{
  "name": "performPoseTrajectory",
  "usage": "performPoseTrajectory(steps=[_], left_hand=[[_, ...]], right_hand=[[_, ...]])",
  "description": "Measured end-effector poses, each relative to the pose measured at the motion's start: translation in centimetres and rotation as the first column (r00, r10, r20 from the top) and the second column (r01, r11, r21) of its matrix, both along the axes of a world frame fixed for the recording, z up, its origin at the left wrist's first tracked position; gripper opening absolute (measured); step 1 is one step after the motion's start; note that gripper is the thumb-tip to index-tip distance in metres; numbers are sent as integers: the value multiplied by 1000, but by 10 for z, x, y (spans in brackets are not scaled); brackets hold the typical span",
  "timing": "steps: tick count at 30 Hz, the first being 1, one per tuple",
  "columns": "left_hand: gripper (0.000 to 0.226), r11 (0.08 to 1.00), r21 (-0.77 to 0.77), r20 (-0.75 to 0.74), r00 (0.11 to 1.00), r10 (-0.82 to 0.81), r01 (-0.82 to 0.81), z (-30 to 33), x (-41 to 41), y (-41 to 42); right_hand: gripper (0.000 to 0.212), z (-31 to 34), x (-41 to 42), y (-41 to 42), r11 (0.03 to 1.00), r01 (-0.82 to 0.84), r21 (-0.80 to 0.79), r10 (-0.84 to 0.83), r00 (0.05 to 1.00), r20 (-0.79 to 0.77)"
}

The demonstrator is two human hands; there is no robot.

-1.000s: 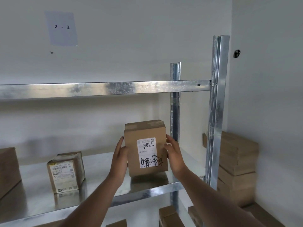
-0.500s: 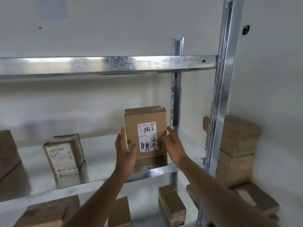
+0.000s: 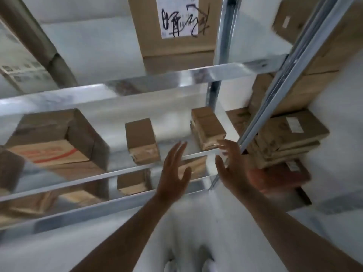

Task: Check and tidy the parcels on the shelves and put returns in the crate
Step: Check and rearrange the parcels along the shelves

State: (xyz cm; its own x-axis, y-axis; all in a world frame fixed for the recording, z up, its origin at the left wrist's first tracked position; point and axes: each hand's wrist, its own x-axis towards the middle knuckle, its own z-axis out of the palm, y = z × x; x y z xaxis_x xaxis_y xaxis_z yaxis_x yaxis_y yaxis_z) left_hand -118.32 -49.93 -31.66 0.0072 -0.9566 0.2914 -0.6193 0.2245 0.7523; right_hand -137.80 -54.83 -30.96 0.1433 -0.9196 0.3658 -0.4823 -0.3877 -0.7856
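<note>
We look steeply down the metal shelves, and much of the view is smeared by motion. At twelve o'clock the labelled parcel [image 3: 176, 26] stands upright on the upper shelf [image 3: 225, 72], its white label with black handwriting facing us; neither hand touches it. Our left hand [image 3: 174, 169] sits just below centre with its fingers straight and spread, holding nothing, in front of the edge of the next shelf down [image 3: 78, 179]. Our right hand [image 3: 231, 165] is just beside it toward three o'clock, fingers likewise loose and apart, empty, its fingertips near the front upright post [image 3: 275, 91]. The two hands are apart from each other, palms roughly facing. On the lower shelf, a small brown parcel [image 3: 142, 140] stands at about eleven o'clock from the left hand, a second small parcel [image 3: 208, 128] at about twelve o'clock from the right hand, and a large open carton [image 3: 57, 138] with red print lies at nine o'clock. Beyond the post, at three o'clock, a stack of flat brown boxes [image 3: 290, 134] rests against the wall. More parcels show dimly on the shelf beneath, too blurred to tell apart.
</note>
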Motion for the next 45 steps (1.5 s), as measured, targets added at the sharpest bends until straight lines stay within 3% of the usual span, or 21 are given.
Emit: performPoseTrajectory(steps=[4,7,11,14,18,21,25,34,45], left_hand=[[92,943,321,-235,957,169,-88,-30,-10,-50],[78,860,504,-372,877,304,-84,-32,-17,-90],[50,736,677,-524,708,473,9,-8,-36,-129],[24,759,644,-580,707,405,94,10,-57,-138],[35,755,646,-630,636,446,111,16,-65,-140],[51,785,606,-674,606,423,127,17,-60,-132],[50,843,529,-716,582,385,94,19,-44,-113],[48,902,428,-715,631,301,55,20,-20,-81],[43,913,407,-725,620,301,32,23,1,-43]], right_hand=[[54,-46,-5,-29,973,133,189,-120,990,-77],[55,-49,0,-66,901,204,383,-184,979,-89],[51,-24,3,-111,764,228,604,-306,951,29],[41,-13,1,-122,684,118,719,-250,965,80],[28,-13,-4,-122,645,45,763,-278,944,178],[34,1,0,-113,684,-21,729,-287,911,295],[36,3,15,-96,753,-85,652,-252,878,406],[29,-5,43,-60,854,-100,511,-135,905,403],[27,-9,56,-18,880,-102,464,-117,900,420]])
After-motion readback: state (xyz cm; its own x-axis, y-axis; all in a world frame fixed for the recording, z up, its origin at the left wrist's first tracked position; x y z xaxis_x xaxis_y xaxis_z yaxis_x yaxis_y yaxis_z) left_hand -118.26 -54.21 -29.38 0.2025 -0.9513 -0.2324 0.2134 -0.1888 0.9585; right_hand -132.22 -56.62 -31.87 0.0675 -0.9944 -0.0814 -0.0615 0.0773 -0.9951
